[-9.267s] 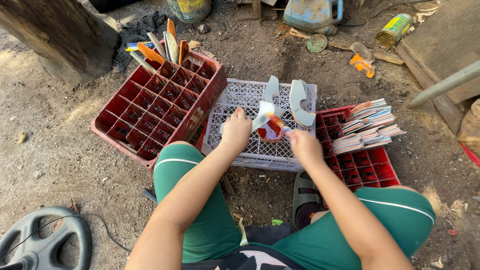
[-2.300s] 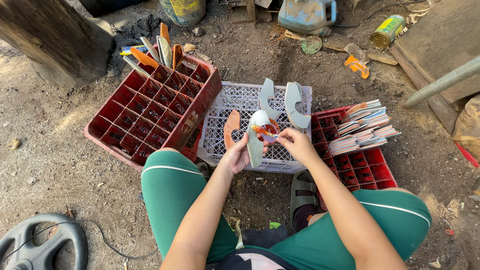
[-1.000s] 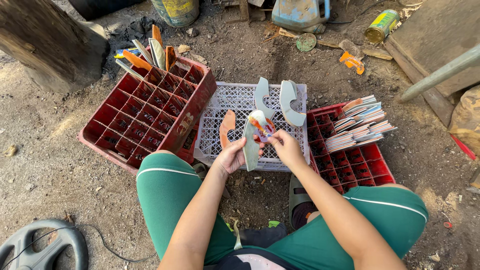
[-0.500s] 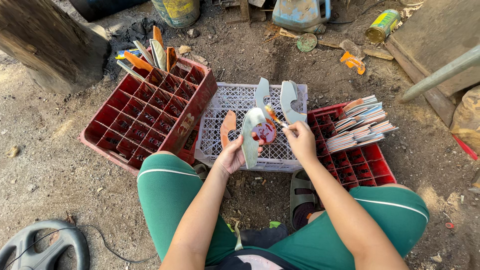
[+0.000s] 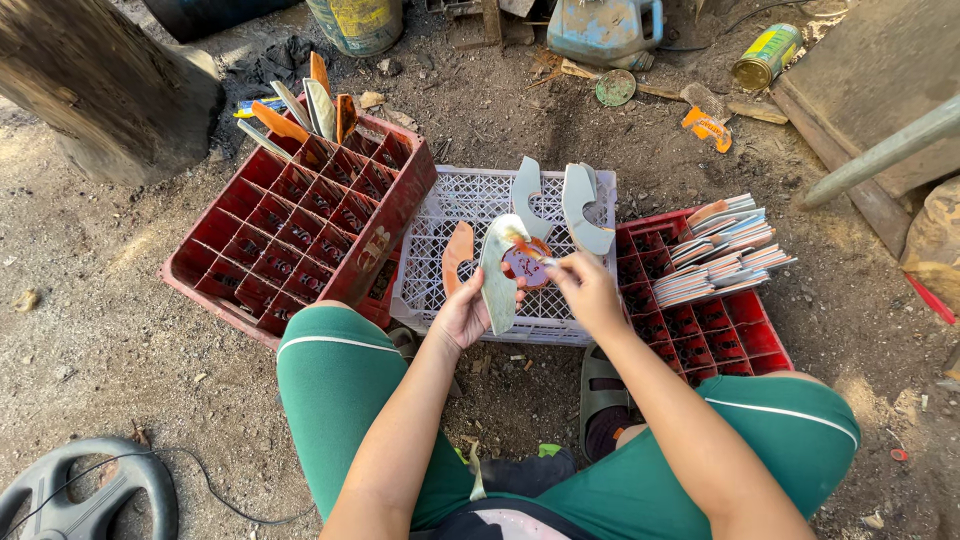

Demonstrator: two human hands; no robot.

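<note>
My left hand (image 5: pixel 462 312) holds a pale grey curved flat piece (image 5: pixel 497 280) upright, with an orange curved piece (image 5: pixel 457 252) behind it. My right hand (image 5: pixel 588 290) pinches a thin stick whose tip touches a small reddish round thing (image 5: pixel 524 266) against the pale piece. Both hands hover over the near edge of an upturned white plastic crate (image 5: pixel 440 215). Two more pale curved pieces (image 5: pixel 525 190) (image 5: pixel 587 208) stand on that crate just beyond my hands.
A tilted red divided crate (image 5: pixel 290 235) on the left has several flat pieces (image 5: pixel 305 100) at its far corner. The red crate (image 5: pixel 715 335) on the right carries a stack of pieces (image 5: pixel 728 250). A log (image 5: pixel 95 85), jerrycan (image 5: pixel 605 28), tin can (image 5: pixel 765 57), black wheel (image 5: pixel 85 495).
My left hand has taken up the pale and orange pieces since the oldest frame. Over the last second both hands stay close together, the right one shifting only slightly at the reddish thing.
</note>
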